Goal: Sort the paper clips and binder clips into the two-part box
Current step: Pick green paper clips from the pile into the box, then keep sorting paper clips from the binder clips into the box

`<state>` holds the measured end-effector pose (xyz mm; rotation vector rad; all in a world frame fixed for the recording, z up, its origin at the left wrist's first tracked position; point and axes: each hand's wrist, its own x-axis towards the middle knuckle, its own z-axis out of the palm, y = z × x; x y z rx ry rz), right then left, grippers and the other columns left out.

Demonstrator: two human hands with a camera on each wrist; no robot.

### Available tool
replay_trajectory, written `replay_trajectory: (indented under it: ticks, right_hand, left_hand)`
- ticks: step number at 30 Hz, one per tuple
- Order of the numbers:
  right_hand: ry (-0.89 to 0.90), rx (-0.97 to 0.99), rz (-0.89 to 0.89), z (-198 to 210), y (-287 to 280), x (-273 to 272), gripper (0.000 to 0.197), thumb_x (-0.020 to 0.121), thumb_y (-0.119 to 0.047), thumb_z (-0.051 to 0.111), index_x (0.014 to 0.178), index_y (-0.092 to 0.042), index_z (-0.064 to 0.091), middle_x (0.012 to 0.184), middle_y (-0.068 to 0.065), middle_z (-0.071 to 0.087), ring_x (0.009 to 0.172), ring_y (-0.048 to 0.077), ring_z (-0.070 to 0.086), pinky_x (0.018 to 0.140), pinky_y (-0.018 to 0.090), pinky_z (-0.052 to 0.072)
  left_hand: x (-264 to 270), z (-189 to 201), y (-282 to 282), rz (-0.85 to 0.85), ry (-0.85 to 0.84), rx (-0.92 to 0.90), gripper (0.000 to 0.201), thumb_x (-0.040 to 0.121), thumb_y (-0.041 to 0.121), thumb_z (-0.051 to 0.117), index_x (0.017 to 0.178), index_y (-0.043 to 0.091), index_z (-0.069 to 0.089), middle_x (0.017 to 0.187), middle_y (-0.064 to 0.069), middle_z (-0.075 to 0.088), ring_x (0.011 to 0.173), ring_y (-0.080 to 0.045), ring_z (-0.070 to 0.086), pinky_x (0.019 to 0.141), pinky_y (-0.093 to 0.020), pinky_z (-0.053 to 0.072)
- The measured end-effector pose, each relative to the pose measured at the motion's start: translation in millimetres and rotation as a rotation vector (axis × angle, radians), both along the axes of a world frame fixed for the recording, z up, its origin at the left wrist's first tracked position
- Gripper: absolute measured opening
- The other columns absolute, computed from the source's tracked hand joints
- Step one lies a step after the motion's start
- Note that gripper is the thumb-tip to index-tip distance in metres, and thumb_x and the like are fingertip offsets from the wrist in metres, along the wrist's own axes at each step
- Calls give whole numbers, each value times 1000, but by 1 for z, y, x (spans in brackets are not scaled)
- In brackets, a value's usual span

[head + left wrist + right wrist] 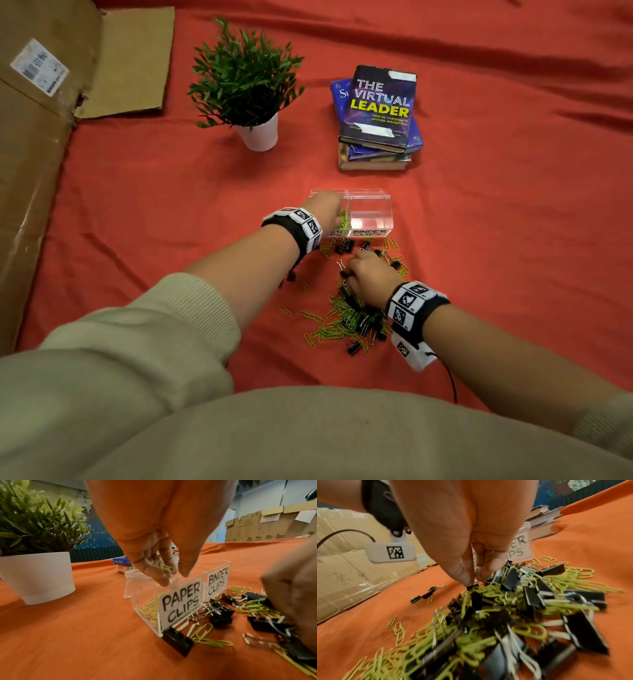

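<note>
My left hand [159, 536] hung over the box [368, 212], loosely holding yellow paper clips [164, 566] above its paper-clip half. At five o'clock from it, my right hand [368, 274] pinched a binder clip [472, 587] in the pile [349, 318].

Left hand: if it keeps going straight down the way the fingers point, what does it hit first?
Probably the yellow paper clips lying in the PAPER CLIPS compartment; the left hand hangs above its open top, holding a few clips.
</note>
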<state>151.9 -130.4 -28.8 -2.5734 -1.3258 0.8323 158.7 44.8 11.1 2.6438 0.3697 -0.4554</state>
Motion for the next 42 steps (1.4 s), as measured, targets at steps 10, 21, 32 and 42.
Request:
replay_trajectory:
  ticks: [10,21,32,42]
  right_hand:
    - [-37,6,-47,-4,54,4,30,93,-12,46,119,0,53,122,17,51,117,33,48,100,43,43]
    - [-262,-60,128,-15,55,-14,26,89,3,43,112,5,53,122,22,51,122,37,41,102,44,40]
    - [292,197,-410,9,40,-6,17,86,-14,58,100,-10,66,81,3,64,66,14,57,58,23,46]
    - [585,23,-301,26,14,-17,9,89,-9,54,80,-12,55,68,0,59,58,11,54,53,19,45]
  left_hand:
    - [-104,-32,-6,56,-48,-16,17,87,13,52,99,13,65,108,-10,57,106,-29,55,87,-39,47]
    - [-142,-58,-19,-117,34,140,19,94,12,45,109,5,56,116,-14,54,112,-31,52,89,-43,45]
    - [-158,-43,-9,228,1,-199,16,86,8,50,101,6,54,100,-17,66,92,-34,62,76,-34,45]
    - [-192,-60,-10,-50,59,-40,17,86,14,54,102,10,55,113,-12,50,109,-30,51,92,-37,43]
